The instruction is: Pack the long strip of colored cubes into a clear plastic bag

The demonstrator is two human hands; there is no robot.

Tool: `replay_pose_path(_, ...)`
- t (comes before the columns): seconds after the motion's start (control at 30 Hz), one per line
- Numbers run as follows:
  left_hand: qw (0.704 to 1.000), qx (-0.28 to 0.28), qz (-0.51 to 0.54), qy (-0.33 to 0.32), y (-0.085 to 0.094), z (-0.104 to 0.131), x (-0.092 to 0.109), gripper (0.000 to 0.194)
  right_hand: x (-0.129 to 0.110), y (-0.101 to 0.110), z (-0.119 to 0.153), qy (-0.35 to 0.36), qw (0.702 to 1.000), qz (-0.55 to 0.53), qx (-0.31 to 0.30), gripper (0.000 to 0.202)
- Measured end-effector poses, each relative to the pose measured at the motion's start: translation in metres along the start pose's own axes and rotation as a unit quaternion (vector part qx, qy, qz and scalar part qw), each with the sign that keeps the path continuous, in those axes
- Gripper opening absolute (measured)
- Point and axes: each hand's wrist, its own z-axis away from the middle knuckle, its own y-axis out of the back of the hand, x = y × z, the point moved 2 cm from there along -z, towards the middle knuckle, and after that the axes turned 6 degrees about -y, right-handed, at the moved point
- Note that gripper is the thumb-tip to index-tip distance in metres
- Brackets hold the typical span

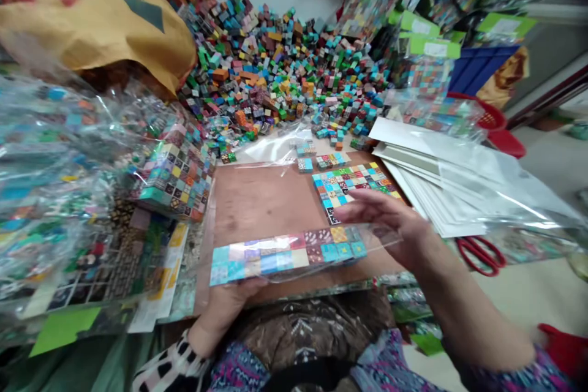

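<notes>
A long, flat row of small patterned cubes [287,257], two cubes wide on its upper face, lies in a clear plastic bag just above the board's near edge. My left hand [232,297] grips its left end from below, most of the fingers hidden under the cubes. My right hand [390,220] is at the other end, fingers stretched out and apart, beside the loose clear film of the bag. Just beyond those fingers, a larger flat block of patterned cubes [351,180] rests on the brown board [261,196].
A big heap of loose cubes [285,67] lies against the wall. Bagged cube sets [177,177] crowd the left, under a yellow sack [110,18]. White cards [427,177] and red-handled scissors [482,255] are on the right. A blue bin [478,70] stands behind.
</notes>
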Motion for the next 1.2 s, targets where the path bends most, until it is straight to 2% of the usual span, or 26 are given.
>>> replay_pose_path(0.07,1.0,0.003,-0.018,-0.004,0.001,0.001,-0.005,0.039,-0.001,-0.016,0.019,0.013,1.0,-0.002,0.024,0.083)
replay_pose_path(0.13,0.999,0.018,-0.027,-0.015,0.002,0.0,-0.007,0.039,0.001,-0.032,0.024,-0.016,0.998,0.031,0.053,0.088)
replay_pose_path(0.23,0.998,0.033,-0.044,-0.033,0.0,-0.002,-0.006,0.043,0.008,-0.045,0.019,-0.015,0.989,0.074,0.126,0.066)
replay_pose_path(0.33,0.999,0.013,-0.024,-0.021,-0.003,-0.002,-0.004,0.046,0.018,-0.047,0.013,-0.012,0.982,0.105,0.157,0.043)
replay_pose_path(0.47,1.0,0.001,0.015,-0.026,-0.004,0.0,0.003,0.045,0.027,-0.045,0.016,-0.013,0.979,0.109,0.173,0.042)
replay_pose_path(0.63,0.998,0.002,0.058,-0.027,-0.006,0.002,0.012,0.046,0.031,-0.044,0.019,-0.025,0.981,0.121,0.152,0.052)
replay_pose_path(0.77,0.996,-0.015,0.081,-0.028,-0.005,0.004,0.011,0.047,0.04,-0.044,0.022,-0.099,0.986,0.051,0.121,0.055)
replay_pose_path(0.83,0.996,-0.026,0.084,-0.033,-0.003,0.005,0.008,0.057,0.046,-0.043,0.024,-0.13,0.984,0.023,0.119,0.055)
replay_pose_path(0.93,0.988,0.013,0.132,-0.074,0.003,0.005,0.005,0.079,0.056,-0.04,0.026,-0.152,0.983,0.018,0.1,0.053)
replay_pose_path(1.0,0.975,0.052,0.19,-0.104,0.007,0.004,0.006,0.085,0.063,-0.038,0.026,-0.157,0.984,0.024,0.081,0.05)
replay_pose_path(1.07,0.966,0.055,0.227,-0.107,0.009,0.002,0.01,0.079,0.067,-0.038,0.026,-0.155,0.984,0.03,0.081,0.048)
replay_pose_path(1.2,0.972,0.054,0.215,-0.073,0.013,-0.002,0.016,0.055,0.068,-0.039,0.026,-0.142,0.984,0.032,0.102,0.047)
